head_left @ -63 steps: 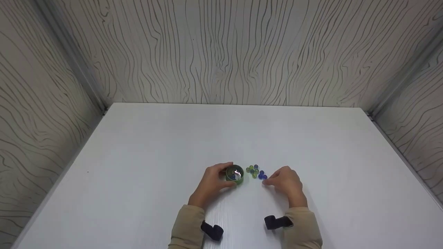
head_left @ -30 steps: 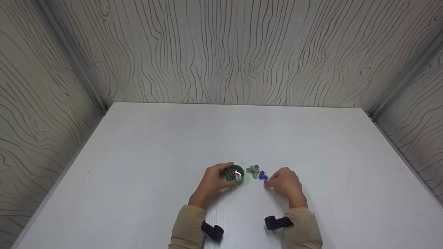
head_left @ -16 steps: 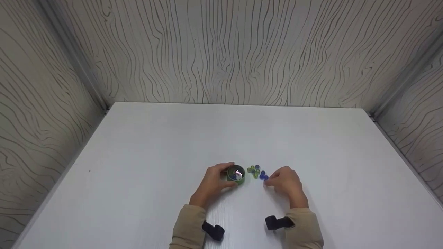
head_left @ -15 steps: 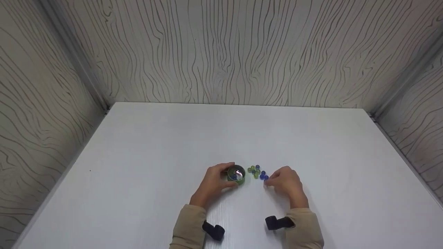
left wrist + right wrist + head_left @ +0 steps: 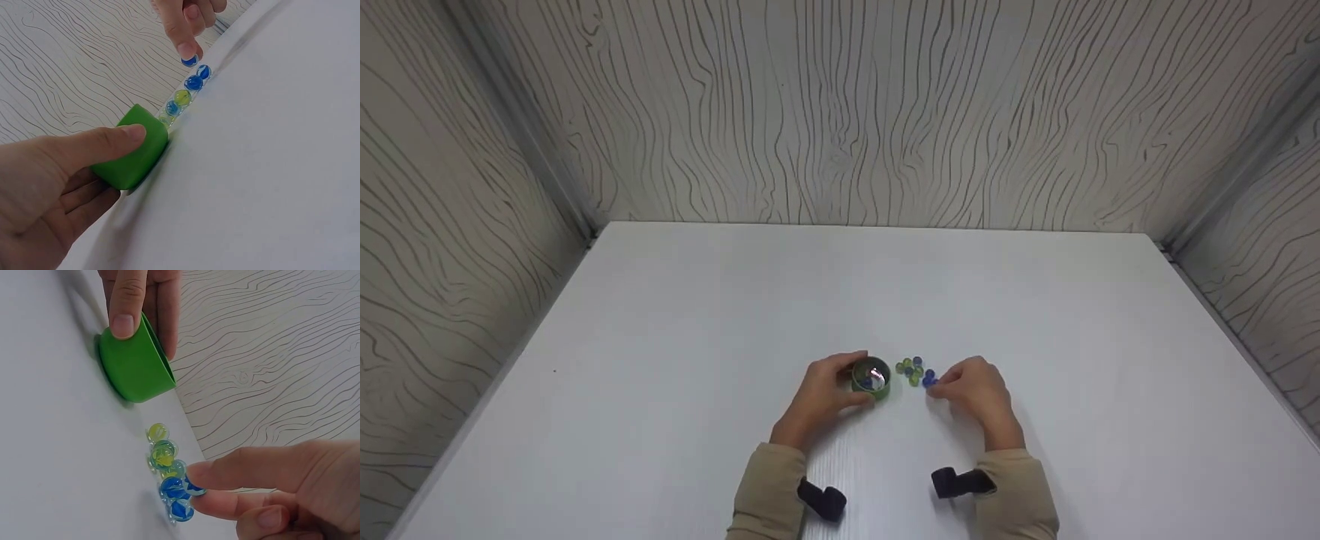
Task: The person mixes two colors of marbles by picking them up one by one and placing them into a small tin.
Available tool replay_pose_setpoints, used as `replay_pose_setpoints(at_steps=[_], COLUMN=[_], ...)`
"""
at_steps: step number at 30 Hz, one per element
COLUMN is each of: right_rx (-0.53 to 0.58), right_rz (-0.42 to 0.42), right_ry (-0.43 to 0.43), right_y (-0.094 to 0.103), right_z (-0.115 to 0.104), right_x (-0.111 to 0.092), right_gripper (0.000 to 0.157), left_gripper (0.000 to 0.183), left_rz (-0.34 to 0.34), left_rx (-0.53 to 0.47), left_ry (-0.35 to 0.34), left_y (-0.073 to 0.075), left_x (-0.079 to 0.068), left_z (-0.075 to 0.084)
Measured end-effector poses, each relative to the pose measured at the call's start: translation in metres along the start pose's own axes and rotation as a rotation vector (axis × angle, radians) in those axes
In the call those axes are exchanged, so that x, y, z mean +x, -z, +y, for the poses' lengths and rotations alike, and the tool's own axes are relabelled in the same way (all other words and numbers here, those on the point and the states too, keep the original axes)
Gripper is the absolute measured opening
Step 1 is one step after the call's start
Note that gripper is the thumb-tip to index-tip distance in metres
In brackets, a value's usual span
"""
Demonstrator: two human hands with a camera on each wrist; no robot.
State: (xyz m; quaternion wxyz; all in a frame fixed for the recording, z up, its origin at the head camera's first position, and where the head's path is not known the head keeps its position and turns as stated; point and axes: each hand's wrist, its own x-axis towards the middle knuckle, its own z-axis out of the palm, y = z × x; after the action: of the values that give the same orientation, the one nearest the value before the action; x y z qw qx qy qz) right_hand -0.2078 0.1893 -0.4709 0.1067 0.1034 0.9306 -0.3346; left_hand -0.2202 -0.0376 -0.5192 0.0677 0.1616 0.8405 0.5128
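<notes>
My left hand point(image 5: 819, 391) grips a small green cup point(image 5: 134, 149), thumb on its near side and fingers on the far side. The cup stands upright on the table, and a few marbles show inside it in the head view. My right hand point(image 5: 976, 390) pinches a blue marble point(image 5: 194, 486) between thumb and index finger. That marble is right above the other blue marbles point(image 5: 180, 510) on the table. Yellow-green marbles point(image 5: 158, 433) lie in the same cluster, between the cup and my right hand. My fingers partly hide the pinched marble.
The white table point(image 5: 697, 315) carries the cup and the loose marbles. Wood-grain panels point(image 5: 840, 112) rise behind it and at both sides. Black wrist mounts point(image 5: 821, 501) stick out from the tan sleeves point(image 5: 769, 487).
My right hand has shifted slightly up and left, over the blue marbles, with its fingertips now overlapping them in the head view. The left hand and cup stay in place.
</notes>
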Motion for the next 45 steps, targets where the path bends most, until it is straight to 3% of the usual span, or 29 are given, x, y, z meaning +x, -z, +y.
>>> replay_pose_setpoints(at_steps=[22, 33, 45], right_rx=[0.057, 0.07, 0.161], right_rz=[0.145, 0.177, 0.195], right_ry=[0.11, 0.152, 0.297], right_y=[-0.012, -0.016, -0.026], right_z=[-0.016, -0.022, -0.029], right_x=[-0.004, -0.004, -0.004], right_gripper=[0.015, 0.015, 0.01], left_gripper=[0.062, 0.062, 0.061], left_rz=[-0.002, -0.001, 0.006], left_rx=[0.0, -0.005, 0.014], left_ry=[0.036, -0.007, -0.026], left_y=[-0.001, 0.0, 0.0], left_x=[0.001, 0.001, 0.001], left_z=[0.0, -0.001, -0.002])
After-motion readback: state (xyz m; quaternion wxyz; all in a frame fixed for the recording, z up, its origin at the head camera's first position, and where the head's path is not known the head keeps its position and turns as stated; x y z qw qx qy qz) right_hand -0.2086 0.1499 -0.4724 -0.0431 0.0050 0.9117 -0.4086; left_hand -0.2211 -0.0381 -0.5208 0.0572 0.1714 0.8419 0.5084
